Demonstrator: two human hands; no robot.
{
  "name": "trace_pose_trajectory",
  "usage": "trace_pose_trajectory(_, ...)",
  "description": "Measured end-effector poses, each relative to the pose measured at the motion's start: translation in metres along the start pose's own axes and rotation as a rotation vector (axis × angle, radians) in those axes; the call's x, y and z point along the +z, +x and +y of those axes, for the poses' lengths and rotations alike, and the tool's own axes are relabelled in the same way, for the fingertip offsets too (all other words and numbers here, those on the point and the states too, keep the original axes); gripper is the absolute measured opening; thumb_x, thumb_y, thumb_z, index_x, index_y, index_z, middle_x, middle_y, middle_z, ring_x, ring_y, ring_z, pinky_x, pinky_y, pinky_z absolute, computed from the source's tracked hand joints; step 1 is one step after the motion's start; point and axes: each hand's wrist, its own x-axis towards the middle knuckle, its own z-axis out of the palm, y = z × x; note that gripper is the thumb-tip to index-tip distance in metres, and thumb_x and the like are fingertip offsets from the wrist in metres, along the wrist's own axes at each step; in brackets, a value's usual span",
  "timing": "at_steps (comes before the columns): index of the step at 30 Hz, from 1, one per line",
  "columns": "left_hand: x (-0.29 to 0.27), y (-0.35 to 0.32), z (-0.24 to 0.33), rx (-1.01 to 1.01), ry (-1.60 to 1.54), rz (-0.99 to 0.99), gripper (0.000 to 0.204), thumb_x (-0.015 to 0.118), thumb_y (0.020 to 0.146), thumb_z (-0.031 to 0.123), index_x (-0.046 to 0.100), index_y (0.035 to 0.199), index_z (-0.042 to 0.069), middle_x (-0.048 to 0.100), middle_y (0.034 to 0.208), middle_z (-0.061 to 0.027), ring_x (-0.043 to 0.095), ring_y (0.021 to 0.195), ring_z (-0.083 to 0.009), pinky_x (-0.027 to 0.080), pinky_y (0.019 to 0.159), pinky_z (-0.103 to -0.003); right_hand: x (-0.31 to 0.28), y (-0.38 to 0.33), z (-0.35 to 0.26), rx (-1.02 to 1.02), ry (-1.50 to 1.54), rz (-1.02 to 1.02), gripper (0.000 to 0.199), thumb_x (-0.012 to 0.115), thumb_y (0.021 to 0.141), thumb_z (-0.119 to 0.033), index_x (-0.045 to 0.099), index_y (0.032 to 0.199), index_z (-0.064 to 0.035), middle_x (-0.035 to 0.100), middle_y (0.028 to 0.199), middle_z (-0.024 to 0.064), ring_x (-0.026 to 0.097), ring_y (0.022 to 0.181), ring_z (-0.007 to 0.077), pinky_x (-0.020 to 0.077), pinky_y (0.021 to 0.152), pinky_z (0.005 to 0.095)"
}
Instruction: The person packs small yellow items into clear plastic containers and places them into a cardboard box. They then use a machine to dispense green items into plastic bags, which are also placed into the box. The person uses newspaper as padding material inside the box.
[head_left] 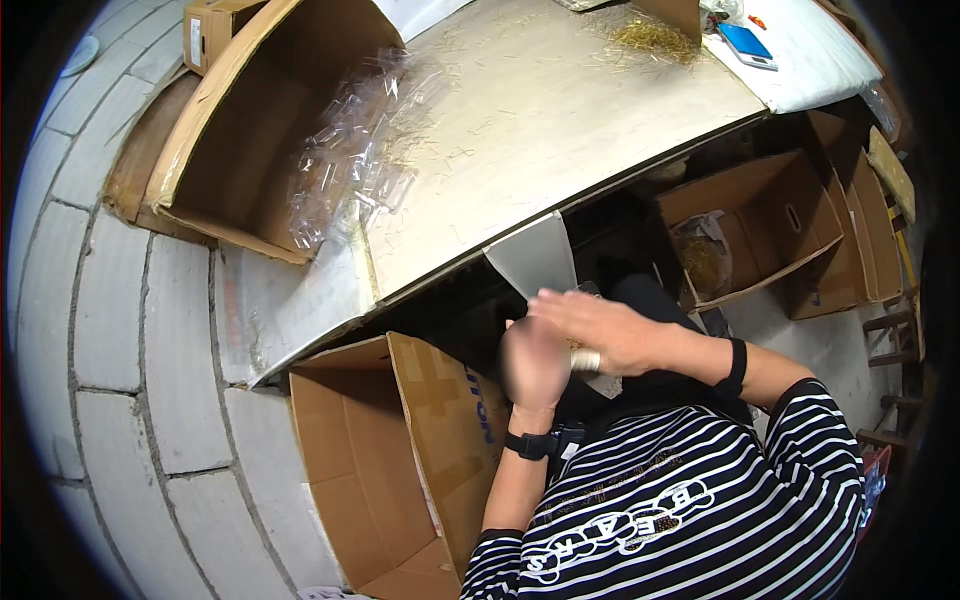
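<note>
Both hands are together over my lap, in front of the table's near edge. My left hand (537, 368) is raised and smeared, so its fingers cannot be made out. Across its upper part reaches my right hand (607, 328), its fingers stretched out toward the left, and the two seem to touch. A pale wrap-like band (585, 360) shows at the right thumb. Whether anything lies between the palms is hidden. Below the hands, a grey-white sheet (538, 258) hangs from the table edge.
On the pale tabletop (530, 130) lie clear plastic pieces (350, 150), scattered golden bits and a golden heap (652, 40). A blue-and-white flat device (748, 46) rests at the far right. Open cardboard boxes stand at the far left (250, 130), near left (350, 470) and right (765, 230).
</note>
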Motion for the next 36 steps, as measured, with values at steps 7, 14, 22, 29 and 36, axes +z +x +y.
trace_pose_trajectory(7,0.002,-0.003,0.009,-0.132,0.126,-0.115,0.063,0.021,0.097,0.048,0.038,0.128,-0.005,0.051,0.122,-0.0216,0.057,0.107,-0.0330,0.057,0.077,-0.044,-0.041,0.003,0.010,0.577,0.232,-0.066,0.024,0.063,0.081,-0.014,0.063,0.099,0.0016,0.065,0.084,0.0159,0.064,0.077,0.0262,0.0503,0.070,0.0339)
trace_pose_trajectory(14,0.005,-0.005,0.013,0.029,0.416,0.058,0.060,0.025,0.098,0.044,0.034,0.132,-0.005,0.054,0.118,-0.0213,0.062,0.099,-0.0287,0.059,0.069,-0.038,-0.013,-0.019,0.016,0.739,0.666,0.173,0.012,0.058,0.083,-0.006,0.060,0.084,0.0058,0.059,0.065,0.0093,0.058,0.053,0.0117,0.0444,0.048,0.0262)
trace_pose_trajectory(22,0.017,-0.005,-0.013,0.295,0.516,0.228,0.043,0.042,0.097,0.021,0.033,0.134,0.002,0.054,0.119,-0.0147,0.062,0.098,-0.0229,0.059,0.069,-0.034,0.025,-0.022,0.007,0.816,1.099,0.185,0.013,0.054,0.091,-0.007,0.056,0.091,0.0054,0.060,0.069,0.0082,0.061,0.054,0.0146,0.0522,0.051,0.0241)
trace_pose_trajectory(29,0.014,-0.015,-0.002,0.116,0.742,0.173,0.043,0.043,0.095,0.015,0.035,0.133,-0.005,0.061,0.109,-0.0182,0.067,0.084,-0.0290,0.060,0.065,-0.033,-0.007,-0.009,0.025,0.541,0.488,0.322,0.017,0.059,0.086,-0.014,0.063,0.090,0.0026,0.061,0.074,0.0058,0.057,0.068,0.0113,0.0469,0.061,0.0274)
trace_pose_trajectory(36,0.023,-0.013,-0.004,0.134,0.573,0.161,0.042,0.037,0.099,0.025,0.041,0.126,-0.007,0.059,0.110,-0.0182,0.065,0.090,-0.0251,0.058,0.073,-0.036,0.001,0.002,0.024,0.625,0.571,0.202,0.011,0.061,0.079,-0.005,0.062,0.083,0.0046,0.061,0.074,0.0064,0.056,0.072,0.0099,0.0459,0.063,0.0273)
